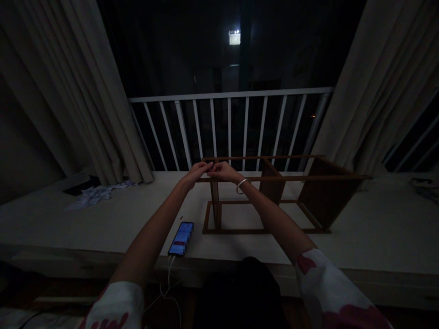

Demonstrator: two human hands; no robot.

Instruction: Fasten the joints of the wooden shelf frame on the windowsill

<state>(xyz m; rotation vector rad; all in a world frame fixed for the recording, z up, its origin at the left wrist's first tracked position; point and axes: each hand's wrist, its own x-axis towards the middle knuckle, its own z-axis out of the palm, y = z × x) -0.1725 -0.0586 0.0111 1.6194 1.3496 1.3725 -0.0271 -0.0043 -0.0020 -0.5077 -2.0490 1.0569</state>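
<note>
A brown wooden rack point(291, 179) with slatted or panelled shelves lies on its side on the pale window ledge. At its left end, my left hand point(198, 172) and my right hand point(223, 171) meet over the upper rails, fingertips almost touching. Both sets of fingers are bent and pinched together. Whatever sits between them is too small and dark to make out. A bangle point(243, 186) circles my right wrist.
A lit phone point(181, 238) with a white cable point(168, 278) lies near the ledge's front edge. Crumpled white papers point(94, 195) are at the left. Behind stands a white railing point(229, 95) between curtains point(113, 137) at a dark window.
</note>
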